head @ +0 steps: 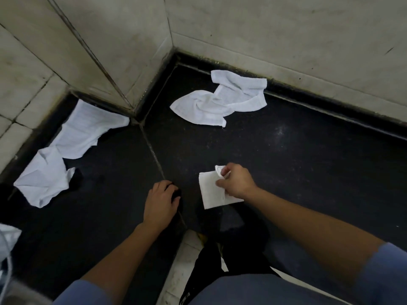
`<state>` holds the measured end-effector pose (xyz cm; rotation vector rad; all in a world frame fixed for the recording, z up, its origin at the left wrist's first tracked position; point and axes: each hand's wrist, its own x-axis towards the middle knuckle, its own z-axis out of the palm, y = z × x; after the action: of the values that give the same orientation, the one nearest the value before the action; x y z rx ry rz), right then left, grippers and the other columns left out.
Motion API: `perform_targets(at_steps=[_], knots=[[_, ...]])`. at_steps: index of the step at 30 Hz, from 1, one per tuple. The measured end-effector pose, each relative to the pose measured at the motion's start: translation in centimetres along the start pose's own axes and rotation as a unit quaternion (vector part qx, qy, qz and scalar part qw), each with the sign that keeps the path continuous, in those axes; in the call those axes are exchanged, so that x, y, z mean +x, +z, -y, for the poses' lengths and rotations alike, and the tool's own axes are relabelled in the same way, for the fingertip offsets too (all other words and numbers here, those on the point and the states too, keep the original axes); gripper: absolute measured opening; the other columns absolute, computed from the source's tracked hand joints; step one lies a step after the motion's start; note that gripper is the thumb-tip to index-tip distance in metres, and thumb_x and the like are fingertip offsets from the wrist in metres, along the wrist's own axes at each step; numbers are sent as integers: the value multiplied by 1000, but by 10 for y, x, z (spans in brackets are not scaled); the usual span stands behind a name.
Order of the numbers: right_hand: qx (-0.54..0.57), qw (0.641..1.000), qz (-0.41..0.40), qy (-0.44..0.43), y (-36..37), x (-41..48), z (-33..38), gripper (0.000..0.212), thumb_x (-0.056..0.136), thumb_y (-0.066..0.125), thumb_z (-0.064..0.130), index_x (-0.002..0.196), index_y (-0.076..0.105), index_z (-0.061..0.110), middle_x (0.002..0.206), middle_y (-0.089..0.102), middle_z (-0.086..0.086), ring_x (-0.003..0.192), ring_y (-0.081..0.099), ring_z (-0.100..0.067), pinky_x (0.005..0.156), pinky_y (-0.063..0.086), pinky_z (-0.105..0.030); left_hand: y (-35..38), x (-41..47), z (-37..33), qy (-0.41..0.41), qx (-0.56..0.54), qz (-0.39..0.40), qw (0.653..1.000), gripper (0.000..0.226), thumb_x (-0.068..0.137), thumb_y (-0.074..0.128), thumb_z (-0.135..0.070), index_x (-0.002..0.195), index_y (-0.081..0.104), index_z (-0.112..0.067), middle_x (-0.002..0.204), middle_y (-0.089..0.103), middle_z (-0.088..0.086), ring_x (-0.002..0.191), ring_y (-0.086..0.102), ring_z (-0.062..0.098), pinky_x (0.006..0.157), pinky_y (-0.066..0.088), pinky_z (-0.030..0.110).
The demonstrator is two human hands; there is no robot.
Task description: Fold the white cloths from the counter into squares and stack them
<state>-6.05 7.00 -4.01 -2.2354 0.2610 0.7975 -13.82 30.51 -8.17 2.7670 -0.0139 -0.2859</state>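
A small folded white cloth (211, 192) lies on the dark counter (297, 172) near the front edge. My right hand (236, 181) pinches its upper right corner between thumb and fingers. My left hand (161, 201) rests palm down on the counter to the left of it, fingers curled, holding nothing that I can see. A crumpled white cloth (222, 99) lies near the back wall. Another long crumpled white cloth (66, 148) lies along the left wall.
Pale tiled walls (286, 36) close the counter at the back and left, with a protruding corner (132, 106) between the two loose cloths. A bit of white fabric (7, 238) shows at the far left edge. The floor and my dark trousers are below the counter's front edge.
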Motion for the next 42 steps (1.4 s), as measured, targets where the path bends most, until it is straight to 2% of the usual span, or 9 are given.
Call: perform_targets(at_steps=[5, 14, 17, 19, 23, 27, 30, 34, 42], knots=[[-75, 997, 10, -1, 41, 10, 14, 31, 82, 67, 21, 111, 57, 14, 108, 64, -6, 101, 60, -24, 81, 49, -32, -5, -8, 6, -20, -15, 4, 1000, 24, 82, 69, -20, 105, 67, -12, 109, 59, 5, 100, 53, 24, 84, 47, 38], [-78, 995, 14, -67, 37, 9, -7, 28, 85, 68, 31, 108, 61, 18, 90, 70, -2, 84, 67, -21, 78, 54, -36, 2, 4, -11, 34, -29, -9, 999, 21, 84, 67, -19, 104, 67, -11, 111, 59, 6, 100, 55, 24, 81, 50, 37], [-244, 920, -146, -271, 22, 9, -37, 18, 83, 67, 14, 101, 68, 13, 98, 67, -4, 89, 62, -25, 66, 55, -40, 10, 12, -35, 125, -8, -6, 992, 27, 82, 69, -20, 107, 66, -10, 121, 58, 9, 109, 55, 27, 83, 52, 41], [-357, 848, -168, -354, 19, 12, -55, 31, 80, 67, 16, 111, 66, 12, 116, 65, -8, 106, 61, -29, 72, 54, -38, 16, 16, -51, 180, 29, 31, 983, 39, 83, 68, -26, 119, 62, -12, 134, 53, 12, 123, 50, 29, 92, 50, 42], [-460, 839, -49, -288, 16, 12, -75, 61, 94, 29, 43, 141, 44, 6, 150, 39, -12, 137, 39, -26, 96, 46, -48, 28, 18, -48, 185, 124, 122, 967, 63, 95, 41, -44, 148, 28, -12, 159, 13, 6, 146, 13, 23, 115, 24, 42], [-502, 827, -8, -252, 6, 15, -85, 69, 96, 21, 52, 146, 31, 6, 155, 28, -11, 142, 30, -25, 107, 34, -55, 30, 19, -37, 183, 141, 135, 964, 65, 89, 29, -51, 142, 42, -14, 154, 31, 3, 141, 31, 23, 107, 39, 44], [-512, 823, -18, -244, -1, 18, -85, 73, 95, 21, 58, 146, 33, 6, 156, 28, -11, 144, 26, -24, 110, 31, -55, 28, 19, -40, 197, 127, 132, 963, 64, 94, 37, -49, 148, 28, -15, 159, 14, 2, 146, 13, 22, 116, 23, 42], [-470, 836, -62, -275, -8, 28, -52, 63, 93, 36, 56, 136, 51, 13, 148, 42, -9, 137, 39, -25, 104, 37, -49, 14, 12, -41, 147, 78, 107, 980, 62, 93, 50, -41, 146, 32, -15, 158, 18, 4, 145, 16, 24, 115, 25, 43], [-426, 883, 107, -165, 5, 47, 17, 43, 85, 63, 32, 120, 47, 14, 111, 61, -7, 98, 59, -25, 76, 44, -33, -3, -33, -19, 28, 53, 38, 997, 49, 85, 66, -32, 128, 55, -12, 138, 50, 9, 125, 48, 28, 98, 43, 41]])
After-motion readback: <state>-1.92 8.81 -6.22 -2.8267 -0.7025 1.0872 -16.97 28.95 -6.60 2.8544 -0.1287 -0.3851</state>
